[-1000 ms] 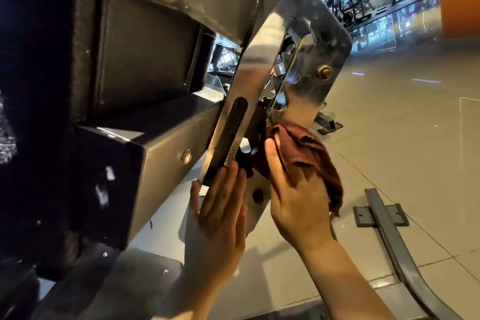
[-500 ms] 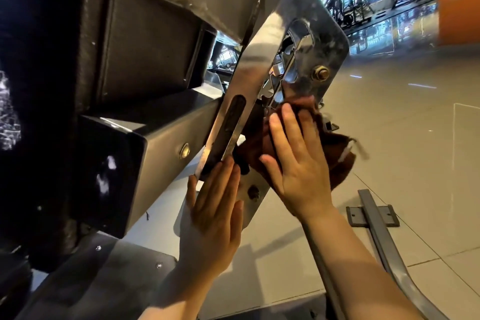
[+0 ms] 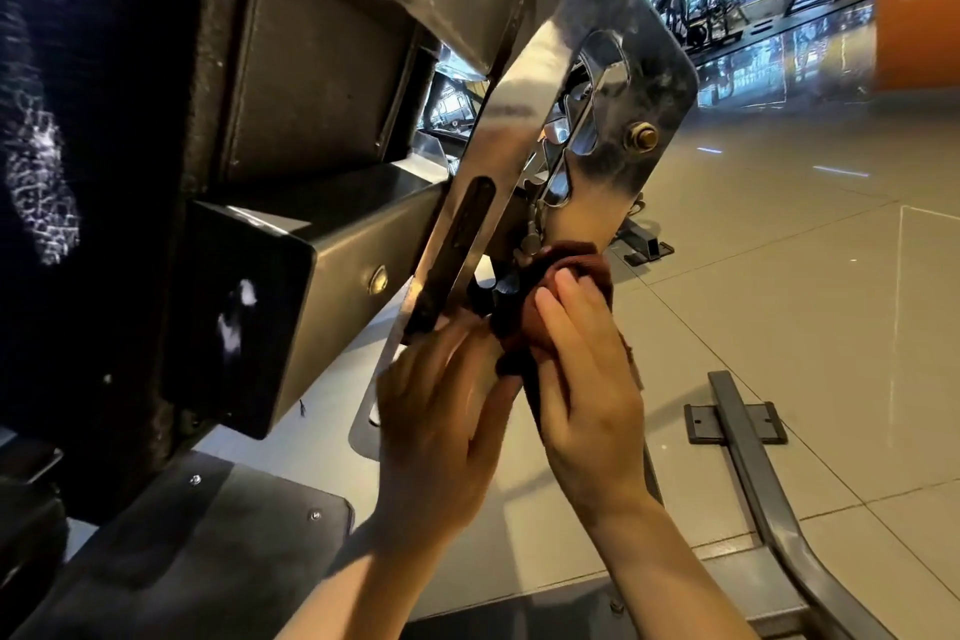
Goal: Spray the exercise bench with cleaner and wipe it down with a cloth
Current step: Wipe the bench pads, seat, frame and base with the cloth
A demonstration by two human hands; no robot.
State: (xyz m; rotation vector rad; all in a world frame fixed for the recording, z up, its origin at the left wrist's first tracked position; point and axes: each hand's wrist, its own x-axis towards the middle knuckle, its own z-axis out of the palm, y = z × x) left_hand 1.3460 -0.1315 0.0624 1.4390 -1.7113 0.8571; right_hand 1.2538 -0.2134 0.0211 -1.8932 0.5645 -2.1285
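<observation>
I look at the underside of the exercise bench: a dark square frame tube [image 3: 332,265] and a shiny slotted steel adjuster plate [image 3: 623,83] that slants up to the right. A dark red cloth [image 3: 576,270] is bunched against the lower end of that plate, by a black knob [image 3: 506,288]. My right hand [image 3: 587,379] presses the cloth onto the metal with straight fingers. My left hand [image 3: 441,411] lies flat against the lower edge of the plate, just left of the cloth, fingers pointing up. No spray bottle is in view.
The black bench pad [image 3: 104,94] fills the left side. A grey floor bar with a flat foot plate [image 3: 737,421] runs along the tiled floor at right. Other gym machines [image 3: 737,0] and an orange wall [image 3: 914,0] stand far behind.
My right hand has slid the cloth back down the adjuster plate from its upper position near the bolt to the lower end by the knob. The left hand shifted slightly up.
</observation>
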